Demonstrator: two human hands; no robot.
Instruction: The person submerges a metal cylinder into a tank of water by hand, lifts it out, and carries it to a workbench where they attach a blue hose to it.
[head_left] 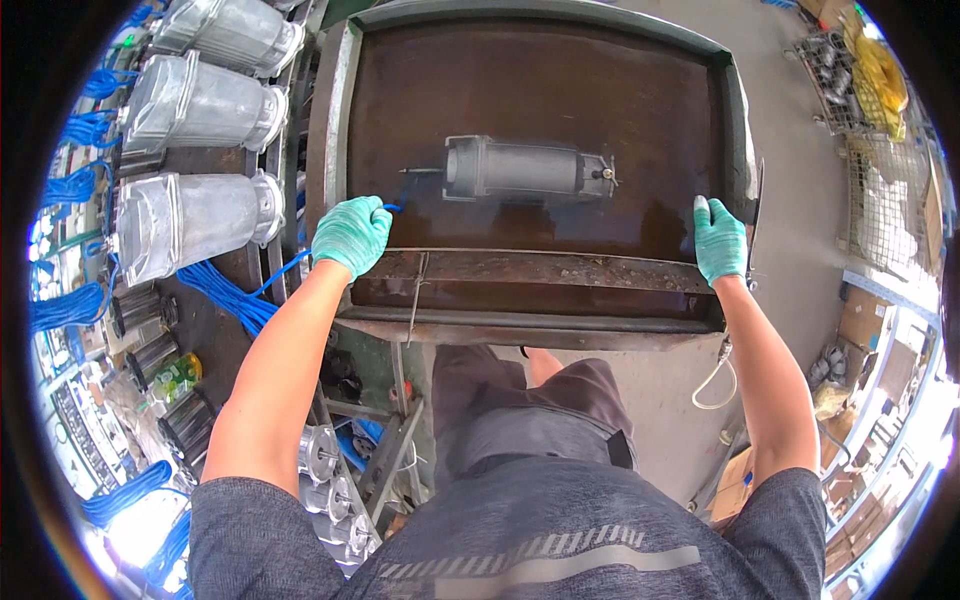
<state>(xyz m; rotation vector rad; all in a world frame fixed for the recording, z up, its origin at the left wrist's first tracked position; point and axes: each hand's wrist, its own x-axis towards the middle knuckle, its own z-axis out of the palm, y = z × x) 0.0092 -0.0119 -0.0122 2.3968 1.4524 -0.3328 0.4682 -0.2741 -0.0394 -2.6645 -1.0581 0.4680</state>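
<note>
The left grip (352, 237), a green-gloved hand, looks closed round the blue cable (228, 297) at the tank's (738, 120) left wall; the right grip (721, 240) seems curled over the opposite wall. From where I stand, the metal casing (530, 170) lies between them and a little beyond, apparently under dark liquid, touched by neither. I'd hold that cable loosely, clear of the hard edge, and steady my weight with the right grip rather than lean on the wall. Watching the casing's outline through the reflections would help too.

Mind the crossbar (560, 270) just nearer the body than both grips: it could snag a sleeve or the line. Left of the left grip, more casings (195, 220) crowd the side; below the right grip dangles a pale hose loop (712, 386).
</note>
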